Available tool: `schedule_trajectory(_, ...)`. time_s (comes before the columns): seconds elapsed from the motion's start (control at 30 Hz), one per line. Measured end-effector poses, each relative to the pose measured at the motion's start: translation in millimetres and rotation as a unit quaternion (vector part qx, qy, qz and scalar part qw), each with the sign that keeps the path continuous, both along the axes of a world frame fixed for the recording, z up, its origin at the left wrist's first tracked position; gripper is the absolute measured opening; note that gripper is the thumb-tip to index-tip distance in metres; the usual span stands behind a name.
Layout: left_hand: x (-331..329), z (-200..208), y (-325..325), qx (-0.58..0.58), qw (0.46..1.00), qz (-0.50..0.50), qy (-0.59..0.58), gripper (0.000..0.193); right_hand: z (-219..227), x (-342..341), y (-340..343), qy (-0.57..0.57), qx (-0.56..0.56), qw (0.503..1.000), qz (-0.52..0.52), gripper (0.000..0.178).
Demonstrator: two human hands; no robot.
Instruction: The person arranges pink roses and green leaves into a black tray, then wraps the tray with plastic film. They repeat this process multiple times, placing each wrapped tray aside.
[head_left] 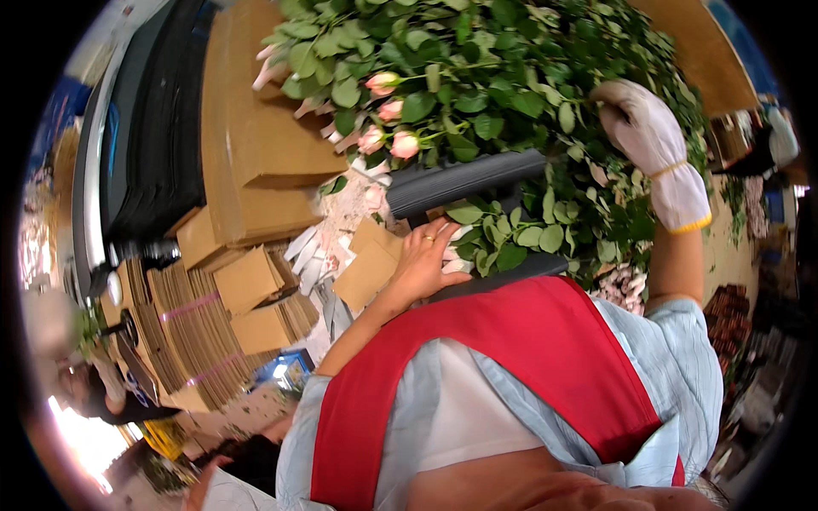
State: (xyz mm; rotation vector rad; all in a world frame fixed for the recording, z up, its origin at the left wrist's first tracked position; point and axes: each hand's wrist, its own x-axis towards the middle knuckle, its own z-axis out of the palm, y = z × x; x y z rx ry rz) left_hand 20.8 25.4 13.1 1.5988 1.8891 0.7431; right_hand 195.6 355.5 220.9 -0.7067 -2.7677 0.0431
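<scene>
My left hand [423, 258] is bare, with a ring on one finger. Its fingers and thumb are spread apart and rest beside pale flower heads [457, 249] at the end of a leafy bunch [511, 238]. That bunch lies between a dark ridged bar [464, 183] and a dark edge close to my red apron [511, 315]. Farther right, my right hand [641, 128] wears a white glove with a yellow cuff. Its fingers curl closed at the large pile of rose stems and leaves [511, 51]; what they hold is hidden. Several pink roses [404, 144] stick out from the pile's left side.
A big cardboard box [256, 128] stands left of the roses. Stacks of flattened cardboard [187, 332] and smaller cardboard pieces [371, 260] sit below it. A brown board [699, 51] rises behind the pile at the far right. Another person [102, 383] is partly visible at lower left.
</scene>
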Motion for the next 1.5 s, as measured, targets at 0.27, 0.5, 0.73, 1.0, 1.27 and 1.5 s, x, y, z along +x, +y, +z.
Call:
schedule_trajectory(0.27, -2.5, -24.1, -3.0, 0.008, 1.0, -0.017, 0.019, 0.093, -27.8, -52.6, -13.1, 0.046, 0.058, 0.997, -0.007, 0.02)
schedule_trajectory(0.5, -6.8, -20.1, 2.2, 0.055, 0.998, 0.013, -0.032, 0.06, 26.6, -165.9, 30.5, 0.036, 0.115, 0.991, 0.057, 0.038)
schedule_trajectory(0.73, -0.6, -37.8, 5.0, 0.029, 0.996, 0.067, -0.051, 0.066, -17.8, -300.3, 88.2, -0.169, 0.034, 0.985, -0.025, 0.027)
schedule_trajectory(1.0, 1.3, -26.5, -3.1, 0.025, 0.996, 0.075, -0.037, 0.06, 47.1, -263.5, 107.9, 0.081, 0.298, 0.951, -0.002, 0.015)
schedule_trajectory(1.27, 4.8, -15.4, 2.5, -0.007, 0.998, 0.051, -0.026, 0.058, 104.0, -248.7, 150.8, 0.284, 0.35, 0.891, 0.054, 0.019)
schedule_trajectory(1.5, 3.1, -34.2, -5.8, 0.043, 0.998, 0.042, 0.006, 0.062, 18.2, -290.3, 96.6, 0.015, 0.127, 0.991, -0.049, 0.024)
